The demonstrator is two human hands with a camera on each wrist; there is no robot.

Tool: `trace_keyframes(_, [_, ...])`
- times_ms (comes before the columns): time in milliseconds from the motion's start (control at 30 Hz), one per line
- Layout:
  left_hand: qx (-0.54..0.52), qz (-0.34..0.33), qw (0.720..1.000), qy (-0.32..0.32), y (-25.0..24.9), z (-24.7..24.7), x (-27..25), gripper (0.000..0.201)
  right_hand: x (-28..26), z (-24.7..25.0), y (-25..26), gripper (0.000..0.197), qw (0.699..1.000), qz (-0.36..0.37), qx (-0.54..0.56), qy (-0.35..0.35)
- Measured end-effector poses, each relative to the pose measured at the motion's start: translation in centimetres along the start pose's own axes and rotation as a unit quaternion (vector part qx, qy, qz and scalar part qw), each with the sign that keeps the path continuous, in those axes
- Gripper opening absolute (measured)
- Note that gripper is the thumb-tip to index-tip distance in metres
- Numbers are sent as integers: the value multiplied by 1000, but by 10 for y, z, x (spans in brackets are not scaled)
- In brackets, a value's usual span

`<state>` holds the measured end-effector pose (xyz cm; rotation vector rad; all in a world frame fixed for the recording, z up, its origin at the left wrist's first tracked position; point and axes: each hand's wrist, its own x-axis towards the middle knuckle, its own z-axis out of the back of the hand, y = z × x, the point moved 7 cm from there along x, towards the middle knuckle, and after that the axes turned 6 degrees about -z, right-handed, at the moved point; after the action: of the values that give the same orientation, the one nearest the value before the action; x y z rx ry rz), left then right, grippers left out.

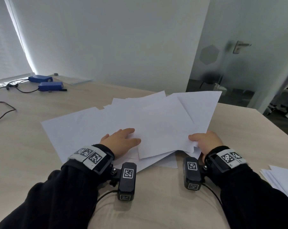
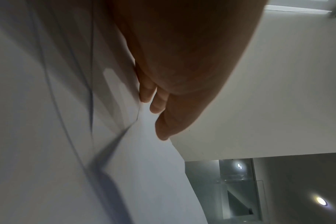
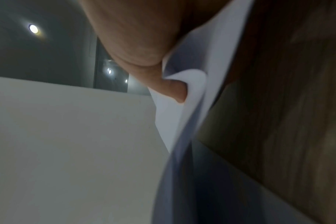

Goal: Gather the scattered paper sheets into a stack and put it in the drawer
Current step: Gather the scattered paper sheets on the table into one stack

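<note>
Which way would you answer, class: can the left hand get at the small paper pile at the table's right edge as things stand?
Probably not easily: the left hand rests on the spread sheets, and the right hand lies between it and the small pile.

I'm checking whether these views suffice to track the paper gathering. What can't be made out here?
- Drawer: in no view.
- Sheet count: the paper sheets overlap in the head view; motion blur smears them in both wrist views.
- Second pile: cut off by the head view's right edge.
- Right hand fingers: hidden beneath the sheets it holds.
- Left hand: the sheet covers its fingertips.
</note>
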<state>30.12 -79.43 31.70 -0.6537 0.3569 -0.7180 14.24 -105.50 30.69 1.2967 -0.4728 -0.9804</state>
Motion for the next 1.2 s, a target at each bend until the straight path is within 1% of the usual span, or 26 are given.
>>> trace_keyframes(33, [4, -3, 1000, -2, -2, 0, -1, 55, 0, 8, -5, 10, 1000, -5, 9, -20])
trace_keyframes(100, [8, -8, 1000, -7, -4, 1, -3, 51, -3, 29, -16, 33, 997, -22, 44, -56])
trace_keyframes(133, [6, -9, 1000, -9, -4, 1, -3, 50, -16, 37, -15, 34, 995, -32, 61, -71])
trace_keyframes(267, [-16, 1, 1000, -24, 0, 2, -5, 44, -59, 73, -17, 11, 984, -48, 131, -115])
trace_keyframes(333, [-94, -3, 994, -58, -1, 7, -10, 40, -73, 90, -20, 10, 980, -41, 157, -120])
trace_keyframes(367, [-138, -9, 987, -84, -4, 11, -14, 34, -81, 95, -19, 6, 979, -31, 163, -116])
trace_keyframes(433, [-187, -25, 972, -141, -14, 21, -27, 28, -96, 100, -15, 2, 979, -20, 181, -96])
trace_keyframes(500, [-222, -40, 960, -166, -28, 24, -41, 33, -114, 99, -10, 6, 979, -7, 189, -71])
trace_keyframes(567, [-267, -49, 952, -142, -39, 16, -52, 44, -133, 96, -5, 10, 982, 13, 182, -42])
trace_keyframes(600, [-288, -46, 949, -121, -43, 10, -57, 52, -141, 95, -4, 11, 983, 22, 179, -29])
trace_keyframes(633, [-309, -36, 945, -95, -47, 3, -63, 54, -150, 94, -3, 12, 984, 32, 176, -14])
trace_keyframes(667, [-336, -27, 939, -71, -50, -4, -67, 50, -160, 93, -2, 13, 985, 42, 169, 0])
trace_keyframes(700, [-365, -26, 929, -53, -56, -8, -74, 37, -169, 94, -2, 13, 986, 53, 155, 14])
trace_keyframes(733, [-395, -31, 917, -47, -63, -10, -80, 28, -178, 95, 0, 12, 988, 67, 136, 26])
trace_keyframes(800, [-442, -47, 894, -61, -75, -7, -91, 17, -196, 99, 5, 10, 990, 102, 91, 45])
trace_keyframes(867, [-464, -69, 880, -81, -88, 0, -101, 17, -209, 104, 10, 12, 988, 126, 55, 63])
trace_keyframes(933, [-476, -90, 870, -95, -102, 8, -109, 16, -219, 109, 16, 13, 987, 134, 35, 78])
trace_keyframes(1033, [-486, -121, 859, -103, -125, 15, -122, 16, -228, 119, 22, 11, 986, 141, 30, 83])
trace_keyframes(1200, [-479, -164, 859, -73, -155, 0, -142, 26, -240, 135, 11, 17, 987, 145, 37, 56])
